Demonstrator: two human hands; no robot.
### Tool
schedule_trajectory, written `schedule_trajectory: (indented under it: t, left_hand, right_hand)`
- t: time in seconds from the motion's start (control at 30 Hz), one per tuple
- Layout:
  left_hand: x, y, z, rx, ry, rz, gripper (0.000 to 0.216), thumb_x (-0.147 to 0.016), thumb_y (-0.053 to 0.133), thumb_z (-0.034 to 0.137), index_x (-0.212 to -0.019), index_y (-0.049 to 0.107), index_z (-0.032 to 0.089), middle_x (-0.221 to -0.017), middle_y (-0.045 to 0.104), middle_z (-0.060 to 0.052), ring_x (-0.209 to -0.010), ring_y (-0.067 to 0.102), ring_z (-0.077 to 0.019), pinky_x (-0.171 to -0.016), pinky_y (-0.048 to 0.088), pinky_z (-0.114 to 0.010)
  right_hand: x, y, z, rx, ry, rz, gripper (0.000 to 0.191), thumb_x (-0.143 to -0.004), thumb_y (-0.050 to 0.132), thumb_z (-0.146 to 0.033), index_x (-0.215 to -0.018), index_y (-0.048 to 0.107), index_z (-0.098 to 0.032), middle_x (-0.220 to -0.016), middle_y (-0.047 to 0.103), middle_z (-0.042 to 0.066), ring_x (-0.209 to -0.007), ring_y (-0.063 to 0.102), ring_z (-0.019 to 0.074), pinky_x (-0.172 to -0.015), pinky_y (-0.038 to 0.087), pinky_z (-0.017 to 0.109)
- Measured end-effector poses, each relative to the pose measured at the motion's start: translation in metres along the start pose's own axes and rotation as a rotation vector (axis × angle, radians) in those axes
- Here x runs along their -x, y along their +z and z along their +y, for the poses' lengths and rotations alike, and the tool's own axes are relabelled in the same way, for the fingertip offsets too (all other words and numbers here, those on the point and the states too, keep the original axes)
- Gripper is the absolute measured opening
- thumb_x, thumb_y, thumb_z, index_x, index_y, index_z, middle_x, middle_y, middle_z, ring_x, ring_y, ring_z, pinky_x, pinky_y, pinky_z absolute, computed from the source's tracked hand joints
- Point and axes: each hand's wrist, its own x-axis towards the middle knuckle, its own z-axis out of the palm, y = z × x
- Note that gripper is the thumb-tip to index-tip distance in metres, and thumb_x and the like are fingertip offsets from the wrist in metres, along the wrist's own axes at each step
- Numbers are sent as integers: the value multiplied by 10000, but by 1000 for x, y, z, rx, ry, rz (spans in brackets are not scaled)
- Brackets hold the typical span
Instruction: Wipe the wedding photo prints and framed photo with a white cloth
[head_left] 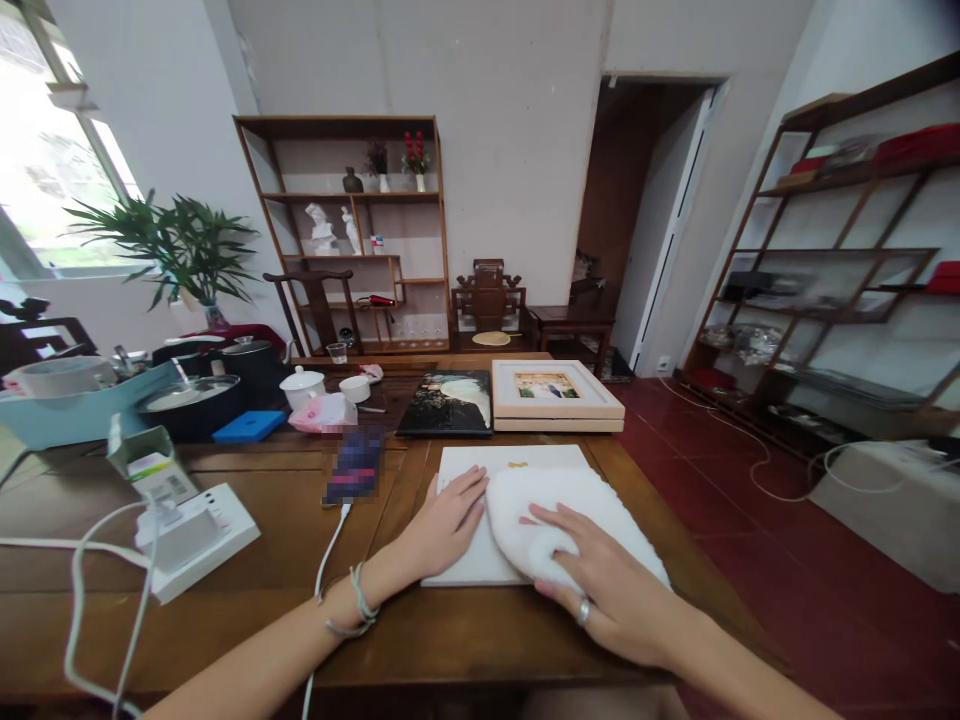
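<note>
A flat white rectangular panel, perhaps an album or box lid, lies on the wooden table in front of me, with a small gold mark near its far edge. My left hand rests palm down on its left side, fingers stretched out and holding nothing. On the panel's right side my right hand grips a fluffy white cloth, its fingers pressing into a bunched fold. The cloth covers much of the panel and reaches past its right edge.
Beyond the panel lie a dark photo album and a pale framed picture. At left are a phone on a cable, a power strip, a blue box, a pot and a lidded white cup.
</note>
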Motion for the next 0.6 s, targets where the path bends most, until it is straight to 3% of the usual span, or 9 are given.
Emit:
schedule_trajectory:
  t: [0.37, 0.47, 0.6]
  left_hand:
    - [1, -2, -1, 13, -3, -15, 425, -891, 311, 240, -1315, 341, 218, -1397, 328, -72, -1295, 254, -236, -1032, 139, -565]
    - [1, -1, -2, 23, 4, -7, 430, -889, 319, 233, -1319, 332, 234, -1398, 327, -70, -1294, 257, -231, -1037, 146, -548]
    - [1, 1, -1, 27, -21, 33, 460, -869, 361, 219, -1326, 315, 237, -1411, 297, -80, -1302, 234, -241, -1033, 173, -541]
  right_hand:
    - [-74, 7, 47, -18, 120, 87, 370, -918, 296, -351, -906, 610, -158, -1176, 540, 109, -1118, 440, 232, -956, 316, 399]
    - [-71, 13, 43, 12, 92, 67, 356, -899, 350, -350, -913, 625, -125, -1195, 527, 145, -1191, 371, 256, -1001, 249, 430]
    - [-46, 18, 17, 71, 49, 20, 352, -891, 362, -349, -949, 626, -123, -1260, 477, 144, -1251, 284, 272, -1035, 182, 464]
